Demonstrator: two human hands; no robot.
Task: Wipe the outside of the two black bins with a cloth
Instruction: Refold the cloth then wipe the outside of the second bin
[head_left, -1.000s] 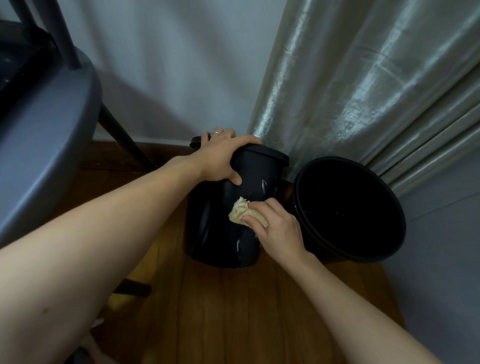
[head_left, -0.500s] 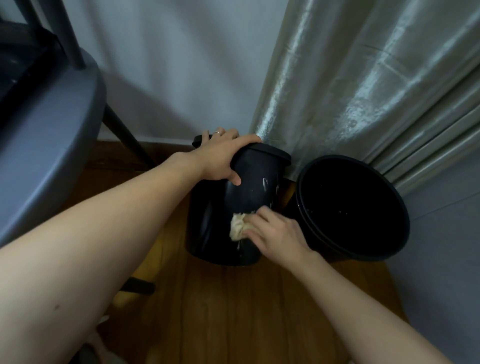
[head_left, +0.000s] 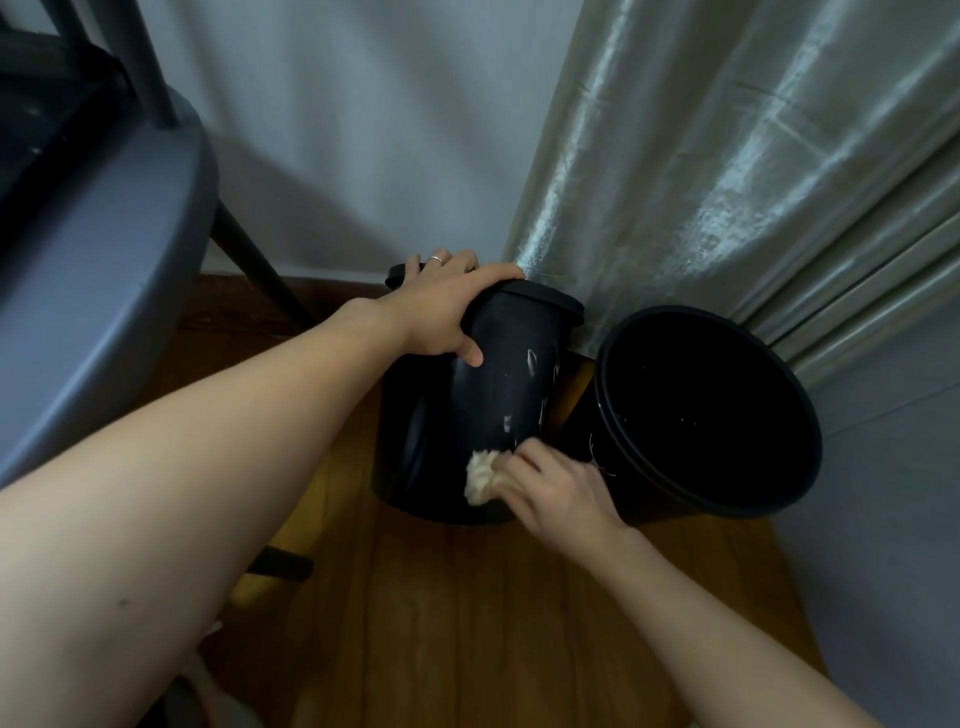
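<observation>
The person is wearing no sleeves on either forearm, and the left hand (head_left: 441, 312) is wearing a thin silver ring (head_left: 438, 258) on one finger.

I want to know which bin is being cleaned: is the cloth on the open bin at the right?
No, the right hand presses the cloth low against the lidded bin, not the open bin.

Left hand (head_left: 441, 306) covers part of the lidded bin (head_left: 467, 415) top. Right hand (head_left: 556, 493) hides most of the cloth (head_left: 480, 480) and is slightly motion-blurred. Open bin (head_left: 649, 493) interior too dark to read. Chair (head_left: 93, 249) cut off at left and top edges. Both arms run out of frame below.
</observation>
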